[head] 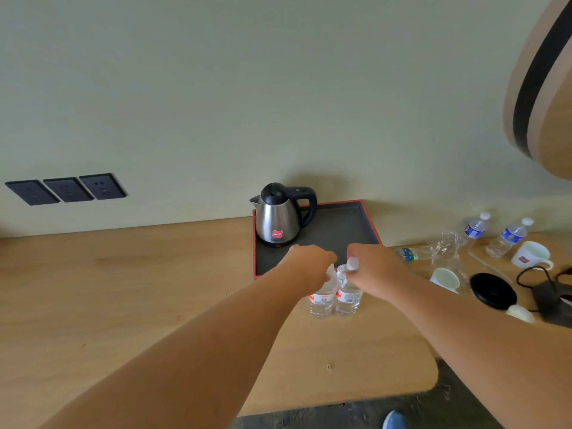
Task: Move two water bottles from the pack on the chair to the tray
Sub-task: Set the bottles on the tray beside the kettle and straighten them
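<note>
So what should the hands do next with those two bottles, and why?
Probably carry both forward and set them on the tray. The left hand and right hand each grip a red-labelled bottle near its front edge, and there is bare space beside the kettle.

A tray (356, 224) sits on the desk (123, 289) against the wall (278, 88), with a kettle (280, 218) in its back left corner. Just before the tray's front edge two bottles (322, 301) stand side by side, touching or nearly so; whether they rest on the desk cannot be told. The left hand (309, 264) is on the left bottle's top, the right hand (371, 264) on the right one's. Right of the tray stand two more bottles (473, 229), one lies flat (411, 253), and before these are two cups (532, 255). Sockets (66, 189) sit on the wall far left.
</note>
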`<action>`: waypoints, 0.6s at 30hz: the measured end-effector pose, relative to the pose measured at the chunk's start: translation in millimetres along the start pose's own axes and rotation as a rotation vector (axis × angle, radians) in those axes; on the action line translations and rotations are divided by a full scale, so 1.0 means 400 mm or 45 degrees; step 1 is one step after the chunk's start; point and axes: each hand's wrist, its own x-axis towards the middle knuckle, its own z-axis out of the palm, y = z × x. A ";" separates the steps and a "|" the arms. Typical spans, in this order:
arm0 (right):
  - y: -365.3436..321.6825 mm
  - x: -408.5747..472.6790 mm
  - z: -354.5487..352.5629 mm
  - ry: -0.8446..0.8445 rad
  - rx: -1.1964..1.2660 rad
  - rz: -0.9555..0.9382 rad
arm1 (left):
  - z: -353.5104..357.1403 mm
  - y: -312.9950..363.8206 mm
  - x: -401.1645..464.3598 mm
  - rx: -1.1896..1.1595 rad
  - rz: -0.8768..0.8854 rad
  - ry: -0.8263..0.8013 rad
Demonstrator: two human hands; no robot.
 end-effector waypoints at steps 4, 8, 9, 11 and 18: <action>0.015 0.027 -0.030 -0.094 -0.008 -0.075 | -0.021 -0.006 0.003 0.049 0.046 -0.084; 0.023 0.058 -0.069 -0.220 -0.071 -0.171 | -0.048 0.011 0.018 0.084 -0.017 -0.144; 0.025 0.063 -0.077 -0.265 -0.072 -0.172 | -0.049 0.022 0.023 0.074 -0.043 -0.157; 0.029 0.071 -0.085 -0.388 -0.057 -0.185 | -0.052 0.043 0.036 0.045 -0.104 -0.178; 0.067 0.115 -0.122 -0.538 -0.094 -0.374 | -0.119 0.102 0.069 -0.042 -0.312 -0.280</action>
